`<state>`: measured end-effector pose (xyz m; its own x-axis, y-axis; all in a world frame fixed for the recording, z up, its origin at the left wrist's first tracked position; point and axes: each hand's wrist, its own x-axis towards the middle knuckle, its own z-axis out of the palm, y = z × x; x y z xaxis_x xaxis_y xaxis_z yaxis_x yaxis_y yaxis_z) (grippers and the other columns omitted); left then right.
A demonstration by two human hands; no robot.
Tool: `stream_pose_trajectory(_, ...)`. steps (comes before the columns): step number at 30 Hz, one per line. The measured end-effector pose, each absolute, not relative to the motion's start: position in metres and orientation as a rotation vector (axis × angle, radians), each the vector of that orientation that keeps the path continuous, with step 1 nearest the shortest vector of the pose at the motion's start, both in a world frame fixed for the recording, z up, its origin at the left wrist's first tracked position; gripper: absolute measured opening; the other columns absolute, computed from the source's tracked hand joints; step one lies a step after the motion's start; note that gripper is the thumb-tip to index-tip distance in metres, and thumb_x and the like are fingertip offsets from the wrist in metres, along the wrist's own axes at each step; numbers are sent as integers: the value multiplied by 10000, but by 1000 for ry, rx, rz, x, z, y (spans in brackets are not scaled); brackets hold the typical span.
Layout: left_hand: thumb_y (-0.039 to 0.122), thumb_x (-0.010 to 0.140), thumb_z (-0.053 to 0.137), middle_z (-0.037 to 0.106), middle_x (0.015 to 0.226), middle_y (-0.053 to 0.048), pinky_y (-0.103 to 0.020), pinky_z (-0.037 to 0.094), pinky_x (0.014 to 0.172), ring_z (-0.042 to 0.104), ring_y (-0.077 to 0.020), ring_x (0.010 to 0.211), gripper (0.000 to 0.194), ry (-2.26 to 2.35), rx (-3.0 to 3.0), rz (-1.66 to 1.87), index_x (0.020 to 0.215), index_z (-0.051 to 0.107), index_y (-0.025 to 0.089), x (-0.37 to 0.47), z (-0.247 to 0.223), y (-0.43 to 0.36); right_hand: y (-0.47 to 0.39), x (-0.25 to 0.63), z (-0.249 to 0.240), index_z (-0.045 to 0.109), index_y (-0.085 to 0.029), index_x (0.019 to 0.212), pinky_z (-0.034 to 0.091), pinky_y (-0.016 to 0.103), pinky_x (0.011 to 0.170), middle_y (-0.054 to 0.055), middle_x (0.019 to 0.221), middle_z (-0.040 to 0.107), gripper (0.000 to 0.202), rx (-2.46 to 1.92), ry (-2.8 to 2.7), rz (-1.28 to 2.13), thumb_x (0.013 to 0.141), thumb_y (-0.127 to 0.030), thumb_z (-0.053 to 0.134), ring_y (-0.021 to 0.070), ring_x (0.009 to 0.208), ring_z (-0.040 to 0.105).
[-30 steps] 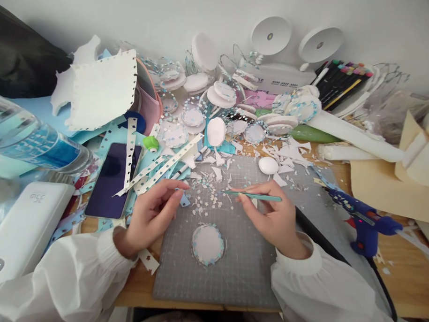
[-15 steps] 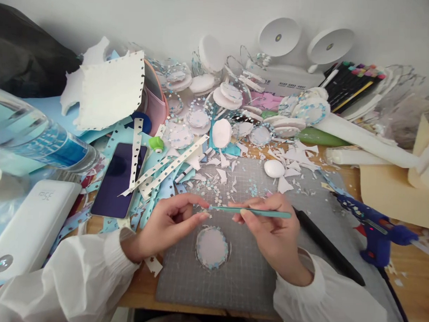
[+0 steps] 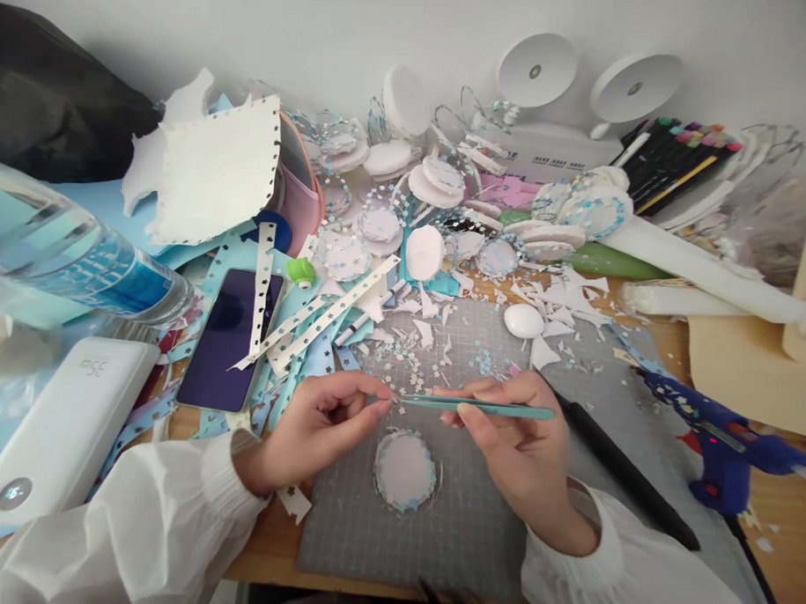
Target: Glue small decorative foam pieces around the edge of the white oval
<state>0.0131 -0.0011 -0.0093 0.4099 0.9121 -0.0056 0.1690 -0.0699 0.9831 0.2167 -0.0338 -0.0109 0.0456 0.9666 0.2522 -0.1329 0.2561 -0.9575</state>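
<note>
Toward worktop's near edge point(image 3: 275, 549), pinches teal tweezers point(image 3: 505, 410) mid-length in right hand point(image 3: 520, 451); holds left hand point(image 3: 326, 423) fingers nearly together, catch unclear. Probably light, springy; grip mid-shank.

Tweezers point(image 3: 505, 410) brought to the fingertips of the left hand point(image 3: 325, 427).
The gap to the right hand point(image 3: 517, 442) has been narrowed, and both hands have been drawn nearer the white disc point(image 3: 405, 468) between the wrists; the left thumb and forefinger, parted earlier, are now pinched around a tiny piece point(image 3: 395, 399).
</note>
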Motion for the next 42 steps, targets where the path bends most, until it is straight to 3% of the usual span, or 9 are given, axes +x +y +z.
stream_pose_trajectory(4,258,853,599,335,449,79,-200,208,407,278,-67,423,163,1023,1526,789,855,696,127,14,-10,-1,-35,215,-11,574,-250,909,619,285,617,-10,847,682,209,-904,-1209,1068,835,-58,614,187,846,728)
stream_pose_trajectory(17,325,880,584,341,456,65,-204,199,401,269,-73,428,226,998,1538,720,870,710,138,12,-8,-1,-32,221,-16,524,-228,846,566,252,596,-8,837,729,128,-930,-1027,1306,871,-147,619,108,627,674)
stream_pose_trajectory(20,344,889,576,450,496,33,-203,245,412,322,-77,446,256,986,1552,767,852,713,131,12,-6,-1,-28,223,-16,508,-228,811,554,247,587,-12,805,724,145,-943,-1020,1249,861,-189,638,109,625,663)
stream_pose_trajectory(22,390,911,541,497,514,12,-204,267,414,354,-80,448,328,960,1555,779,826,720,129,11,-5,0,-27,225,-15,508,-229,794,567,272,612,-8,798,710,160,-985,-1054,1140,844,-196,656,142,704,692)
stream_pose_trajectory(25,481,928,485,424,430,36,-207,259,398,338,-80,396,440,930,1497,739,845,732,127,8,-5,0,-29,226,-11,542,-225,779,588,330,702,9,833,679,150,-1055,-1180,881,821,-155,668,192,849,711)
stream_pose_trajectory(29,577,913,443,392,382,51,-218,257,402,323,-77,348,543,817,1390,641,881,727,115,6,-10,-1,-36,214,1,598,-236,863,578,336,678,40,860,691,205,-1019,-1591,423,789,-52,652,191,828,699)
stream_pose_trajectory(34,603,888,465,377,336,36,-231,274,427,315,-73,348,598,733,1392,625,483,501,165,6,-10,-1,-45,191,4,641,-216,948,574,329,608,89,918,740,216,-768,-2093,-159,844,-43,563,180,743,669)
stream_pose_trajectory(36,584,871,510,359,333,46,-233,253,425,289,-69,352,588,745,1380,628,454,408,182,6,-9,-1,-47,184,2,655,-197,899,570,326,594,101,918,742,192,-757,-2142,-277,843,-36,566,186,747,661)
stream_pose_trajectory(42,549,868,540,343,352,67,-241,211,434,249,-66,368,536,711,1295,615,501,407,182,7,-13,-6,-58,181,-4,664,-169,899,577,337,587,130,901,745,205,-804,-2124,-357,819,2,584,202,732,667)
